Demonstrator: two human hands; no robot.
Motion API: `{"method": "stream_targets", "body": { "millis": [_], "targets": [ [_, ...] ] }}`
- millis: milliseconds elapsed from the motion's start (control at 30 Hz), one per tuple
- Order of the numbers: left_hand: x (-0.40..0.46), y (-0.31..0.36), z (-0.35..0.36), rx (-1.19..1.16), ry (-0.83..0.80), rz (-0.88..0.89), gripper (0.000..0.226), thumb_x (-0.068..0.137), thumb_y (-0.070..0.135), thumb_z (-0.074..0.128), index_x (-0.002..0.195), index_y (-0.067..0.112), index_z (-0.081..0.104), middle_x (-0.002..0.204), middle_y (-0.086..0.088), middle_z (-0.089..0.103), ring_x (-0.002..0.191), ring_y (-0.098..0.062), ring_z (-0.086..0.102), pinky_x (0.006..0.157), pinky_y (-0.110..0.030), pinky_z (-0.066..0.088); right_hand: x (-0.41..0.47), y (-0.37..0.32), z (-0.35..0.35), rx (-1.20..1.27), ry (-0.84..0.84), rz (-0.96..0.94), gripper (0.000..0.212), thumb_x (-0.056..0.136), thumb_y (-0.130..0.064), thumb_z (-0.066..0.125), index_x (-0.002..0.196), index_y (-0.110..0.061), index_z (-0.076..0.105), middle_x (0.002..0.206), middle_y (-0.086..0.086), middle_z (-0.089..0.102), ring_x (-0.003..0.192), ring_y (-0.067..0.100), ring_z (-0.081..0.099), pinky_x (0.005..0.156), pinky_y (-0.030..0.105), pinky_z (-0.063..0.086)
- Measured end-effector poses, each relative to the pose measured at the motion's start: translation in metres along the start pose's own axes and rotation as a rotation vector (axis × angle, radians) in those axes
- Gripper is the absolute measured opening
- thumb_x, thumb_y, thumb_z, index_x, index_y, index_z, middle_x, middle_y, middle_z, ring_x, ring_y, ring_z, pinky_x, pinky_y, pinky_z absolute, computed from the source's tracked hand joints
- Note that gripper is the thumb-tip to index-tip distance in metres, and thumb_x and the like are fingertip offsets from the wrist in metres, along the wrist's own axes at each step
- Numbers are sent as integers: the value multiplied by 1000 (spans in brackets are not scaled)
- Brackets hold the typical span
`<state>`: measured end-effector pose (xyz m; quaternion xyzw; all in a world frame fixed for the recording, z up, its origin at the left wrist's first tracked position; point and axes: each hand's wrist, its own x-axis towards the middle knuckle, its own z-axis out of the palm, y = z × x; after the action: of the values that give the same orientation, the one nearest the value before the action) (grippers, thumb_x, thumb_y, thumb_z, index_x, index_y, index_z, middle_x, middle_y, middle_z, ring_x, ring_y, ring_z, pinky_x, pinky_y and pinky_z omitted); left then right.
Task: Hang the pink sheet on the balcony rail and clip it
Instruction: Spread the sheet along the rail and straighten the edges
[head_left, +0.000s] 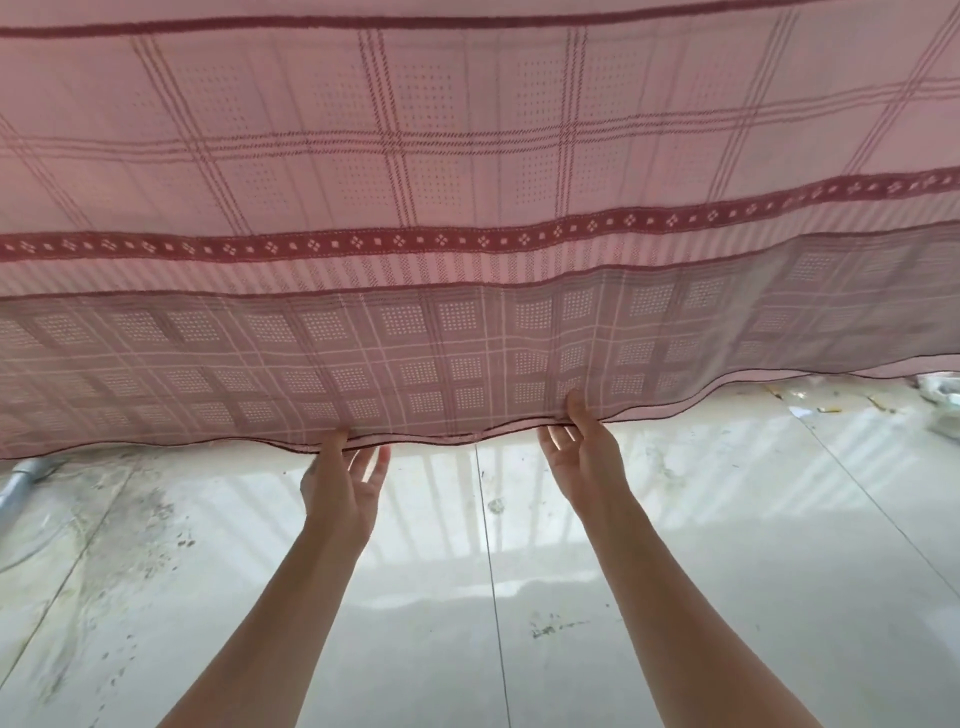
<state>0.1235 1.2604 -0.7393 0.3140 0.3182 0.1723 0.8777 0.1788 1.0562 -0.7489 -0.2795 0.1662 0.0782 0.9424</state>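
Head view looks forward-down, close behind both outstretched arms.

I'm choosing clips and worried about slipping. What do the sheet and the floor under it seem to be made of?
Sheet: thin woven cloth, probably cotton; light shines through, and the weave shows checks and a dark red patterned band.
Floor: glossy pale tile, likely ceramic or polished stone; it reflects light and has thin joint lines.

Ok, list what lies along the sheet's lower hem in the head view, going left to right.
Grey pipe → left hand at the pink sheet hem → right hand pinching the hem → litter on the floor.
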Motion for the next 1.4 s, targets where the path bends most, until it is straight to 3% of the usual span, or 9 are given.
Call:
{"method": "stream_targets", "body": {
  "millis": [200, 333, 500, 600, 667, 800, 1000, 1233, 1400],
  "targets": [
    [11, 6, -21, 121, 71, 95, 16, 86, -1, 49, 73, 7, 54, 77, -6, 58, 77, -15, 60, 81, -33, 52, 4, 13, -1, 42, -30, 38, 9, 89, -7, 57, 85, -13, 62, 67, -6, 65, 78, 9, 60, 75, 30, 53],
    [10, 8, -19, 47, 56, 77, 17, 87, -1, 47, 73, 8, 52, 76, -5, 56, 75, -15, 59, 91, -36, 49, 4, 18, 0, 82, -40, 57, 7, 89, -6, 56, 87, -10, 62, 72, -3, 65, 82, 11, 59, 77, 32, 53],
    [-14, -12, -1, -100, -262, -103, 28, 86, 9, 43, 61, 18, 51, 83, 1, 61, 96, -19, 59, 96, -44, 43, 2, -3, -8, 103, -129, 71, 14, 92, -15, 53, 104, -15, 59, 109, -2, 59, 112, 16, 50, 100, 43, 39],
    [-31, -46, 30, -33, -388, -223, 20, 88, 12, 52, 71, 20, 59, 91, 1, 62, 107, -21, 57, 96, -49, 43, 1, -28, -17, 154, -145, 21, 39, 90, -30, 55, 127, -20, 52, 131, -3, 50, 129, 17, 40, 111, 47, 28],
    [-42, -73, 53, 2, -414, -280, 13, 90, 14, 54, 81, 20, 61, 100, -1, 60, 113, -21, 54, 99, -49, 41, 1, -47, -25, 183, -133, -37, 46, 88, -35, 57, 132, -23, 50, 135, -1, 48, 128, 18, 42, 108, 49, 32],
    [-50, -114, 79, -4, -399, -336, 13, 90, 15, 55, 101, 18, 61, 112, -1, 62, 108, -19, 55, 97, -46, 43, 6, -96, -47, 235, -107, -147, 48, 85, -38, 59, 129, -21, 54, 131, -1, 57, 123, 20, 51, 101, 46, 41],
    [-36, -113, 88, 84, -287, -194, 13, 89, 6, 55, 78, 14, 59, 72, 3, 63, 87, -12, 61, 81, -34, 48, 18, -153, -82, 128, 112, -267, 11, 94, -24, 51, 95, -19, 61, 100, -2, 63, 87, 9, 63, 68, 22, 54],
    [-23, -113, 95, 172, -218, -88, 19, 88, 3, 54, 72, 13, 56, 67, 2, 57, 76, -11, 57, 73, -29, 51, 26, -152, -99, 253, 170, -316, 8, 92, -9, 53, 98, -12, 57, 104, 0, 56, 99, 14, 57, 90, 31, 47],
    [-22, -119, 96, 157, -230, -78, 20, 87, 2, 53, 70, 13, 53, 69, 0, 54, 76, -13, 57, 75, -31, 51, 33, -151, -107, 282, 114, -305, 9, 93, -6, 50, 88, -12, 55, 79, -2, 62, 88, 13, 61, 80, 30, 50]
  ]
}}
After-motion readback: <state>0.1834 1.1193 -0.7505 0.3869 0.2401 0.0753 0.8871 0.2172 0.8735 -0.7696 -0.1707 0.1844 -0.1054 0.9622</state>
